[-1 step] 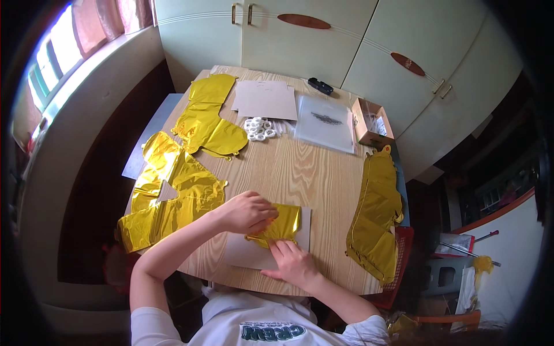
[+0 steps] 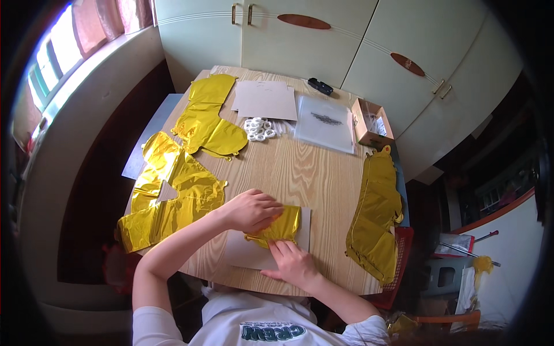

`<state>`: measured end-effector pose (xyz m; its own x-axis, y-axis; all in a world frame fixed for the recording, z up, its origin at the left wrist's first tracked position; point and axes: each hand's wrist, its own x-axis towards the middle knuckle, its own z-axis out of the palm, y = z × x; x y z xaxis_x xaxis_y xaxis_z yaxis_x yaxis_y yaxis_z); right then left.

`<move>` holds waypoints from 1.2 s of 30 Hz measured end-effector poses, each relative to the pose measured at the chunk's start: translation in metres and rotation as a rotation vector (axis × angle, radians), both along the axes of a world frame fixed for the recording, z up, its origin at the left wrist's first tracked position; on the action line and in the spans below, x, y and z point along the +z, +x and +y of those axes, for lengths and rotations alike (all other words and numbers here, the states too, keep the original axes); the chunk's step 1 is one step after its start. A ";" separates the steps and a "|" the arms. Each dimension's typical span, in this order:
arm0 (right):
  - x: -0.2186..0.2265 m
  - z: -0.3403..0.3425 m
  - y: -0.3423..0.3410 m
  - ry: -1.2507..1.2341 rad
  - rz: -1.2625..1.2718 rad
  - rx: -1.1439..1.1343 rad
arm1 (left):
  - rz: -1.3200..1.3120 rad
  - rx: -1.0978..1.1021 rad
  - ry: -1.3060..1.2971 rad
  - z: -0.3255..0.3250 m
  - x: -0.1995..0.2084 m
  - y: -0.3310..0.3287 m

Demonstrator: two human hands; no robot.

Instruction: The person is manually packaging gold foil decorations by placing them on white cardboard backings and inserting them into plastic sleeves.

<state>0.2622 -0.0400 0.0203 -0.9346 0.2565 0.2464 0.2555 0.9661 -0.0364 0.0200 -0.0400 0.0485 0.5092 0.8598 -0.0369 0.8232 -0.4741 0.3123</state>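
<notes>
A gold foil balloon (image 2: 290,224), folded into a small rectangle, lies on a pale card sheet (image 2: 245,255) near the table's front edge. Over its left part my left hand (image 2: 254,210) is closed, its curled fingers pressed together on the foil; the fingertips are partly hidden. My right hand (image 2: 293,266) lies open, with fingertips against the foil's near edge and its thumb out on the card. Larger flat gold foil balloons, one at the far left (image 2: 205,118) and one at the near left (image 2: 187,187), are spread out beside my left arm.
More gold foil (image 2: 375,216) lies along the right edge. Toward the back are stacked card sheets (image 2: 265,99), white tape-like rings (image 2: 258,129), clear plastic bags (image 2: 325,124), an open cardboard box (image 2: 373,122) and a black object (image 2: 320,86). A red basket (image 2: 404,262) stands beside the table.
My left hand has shifted slightly to the right over the folded foil, covering more of its top edge. The right hand stays in place.
</notes>
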 end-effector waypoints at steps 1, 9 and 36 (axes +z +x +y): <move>-0.001 -0.001 0.000 0.005 0.009 0.006 | -0.046 -0.012 0.126 0.009 -0.013 0.002; -0.001 0.001 0.001 0.043 0.068 0.030 | 0.056 -0.100 0.178 0.035 -0.052 0.016; 0.014 -0.011 0.032 0.281 0.298 0.471 | 0.060 -0.137 0.153 0.010 -0.042 0.022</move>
<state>0.2945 -0.0506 0.0342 -0.8123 -0.2787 0.5123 -0.1821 0.9557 0.2311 0.0422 -0.0304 0.0061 0.6223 0.7808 0.0552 0.7628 -0.6208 0.1808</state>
